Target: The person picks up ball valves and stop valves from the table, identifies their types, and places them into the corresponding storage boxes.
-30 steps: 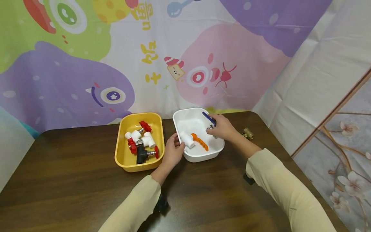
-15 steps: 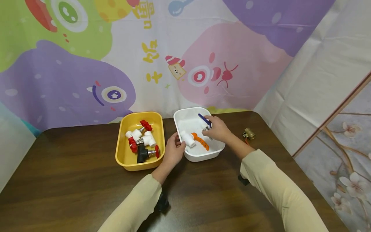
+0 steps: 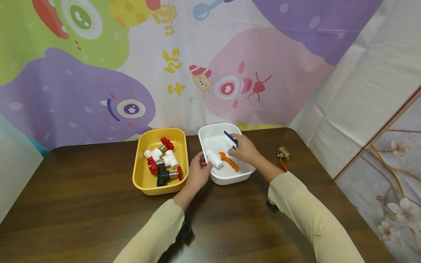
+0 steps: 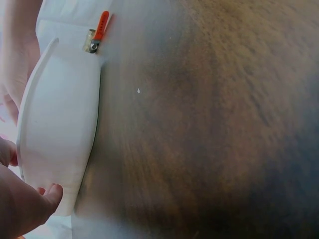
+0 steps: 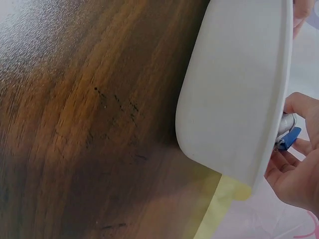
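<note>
A white plastic tub point(image 3: 230, 180) stands on the table. My left hand point(image 3: 198, 172) grips its near-left side, thumb against the outer wall and fingers at the rim. Inside the tub lies a white valve point(image 3: 215, 159) with an orange lever point(image 3: 229, 162). Over the tub's right part, my right hand point(image 3: 246, 150) holds a ball valve with a blue lever point(image 3: 231, 138). Its metal body is mostly hidden by the fingers. The right wrist view shows that valve point(image 5: 285, 138) between thumb and fingers, just past the rim.
A yellow tub point(image 3: 138, 177) sits left of the white one. It holds white valves point(image 3: 169, 159) and a black valve point(image 3: 162, 176), all with red handwheels. Right of the white tub, a brass valve point(image 3: 284, 153) with an orange-red lever lies on the table point(image 3: 82, 204). A printed cloth point(image 3: 184, 109) hangs behind.
My right hand has moved slightly left and lower into the white tub with the blue-levered valve. More of the brass valve's lever shows now. The left hand stays at the rim.
</note>
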The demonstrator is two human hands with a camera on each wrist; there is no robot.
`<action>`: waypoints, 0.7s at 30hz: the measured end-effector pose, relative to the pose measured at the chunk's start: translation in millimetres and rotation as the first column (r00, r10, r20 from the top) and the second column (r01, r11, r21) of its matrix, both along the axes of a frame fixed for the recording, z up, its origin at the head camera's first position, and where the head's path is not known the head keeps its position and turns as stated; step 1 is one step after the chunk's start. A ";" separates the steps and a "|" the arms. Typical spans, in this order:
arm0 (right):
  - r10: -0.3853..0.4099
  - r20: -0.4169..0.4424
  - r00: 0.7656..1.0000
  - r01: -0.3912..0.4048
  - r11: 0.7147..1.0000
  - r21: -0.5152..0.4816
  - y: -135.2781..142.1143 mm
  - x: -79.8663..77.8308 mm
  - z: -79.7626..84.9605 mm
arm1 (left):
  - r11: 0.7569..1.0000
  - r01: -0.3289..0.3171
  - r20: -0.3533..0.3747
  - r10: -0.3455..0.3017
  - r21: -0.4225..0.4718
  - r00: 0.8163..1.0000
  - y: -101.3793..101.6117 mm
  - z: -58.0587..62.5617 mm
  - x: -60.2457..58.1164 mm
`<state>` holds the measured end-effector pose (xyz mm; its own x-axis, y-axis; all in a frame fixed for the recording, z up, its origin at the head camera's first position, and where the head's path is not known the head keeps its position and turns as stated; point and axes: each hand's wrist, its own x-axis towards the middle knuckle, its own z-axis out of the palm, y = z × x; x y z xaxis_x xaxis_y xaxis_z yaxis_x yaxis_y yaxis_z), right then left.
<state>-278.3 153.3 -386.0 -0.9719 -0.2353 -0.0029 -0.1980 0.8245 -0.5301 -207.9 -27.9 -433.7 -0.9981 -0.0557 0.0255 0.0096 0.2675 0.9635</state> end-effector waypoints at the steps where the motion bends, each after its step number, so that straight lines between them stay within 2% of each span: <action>1: 0.000 -0.001 1.000 0.000 1.000 0.001 -0.7 -0.6 -0.8 | 1.000 0.001 0.001 -0.001 0.002 1.000 0.0 -0.2 -0.1; 10: 0.000 -0.022 1.000 0.000 1.000 -0.002 -5.1 -1.7 -7.8 | 1.000 0.012 0.001 -0.012 0.009 1.000 -0.2 -1.5 -1.3; 16: -0.003 -0.049 0.999 0.003 1.000 -0.005 -7.4 -1.9 -10.6 | 1.000 -0.004 0.013 0.004 -0.007 1.000 -0.1 -1.5 -0.8; 21: -0.024 -0.021 0.999 0.024 1.000 -0.006 -10.1 -1.9 -14.5 | 1.000 0.000 0.013 0.000 -0.005 1.000 -0.4 -1.7 -1.6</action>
<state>-280.1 143.2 -400.5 -0.9772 -0.2116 0.0187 -0.1891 0.8261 -0.5308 -209.6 -28.3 -435.3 -0.9983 -0.0560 0.0129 -0.0029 0.2723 0.9622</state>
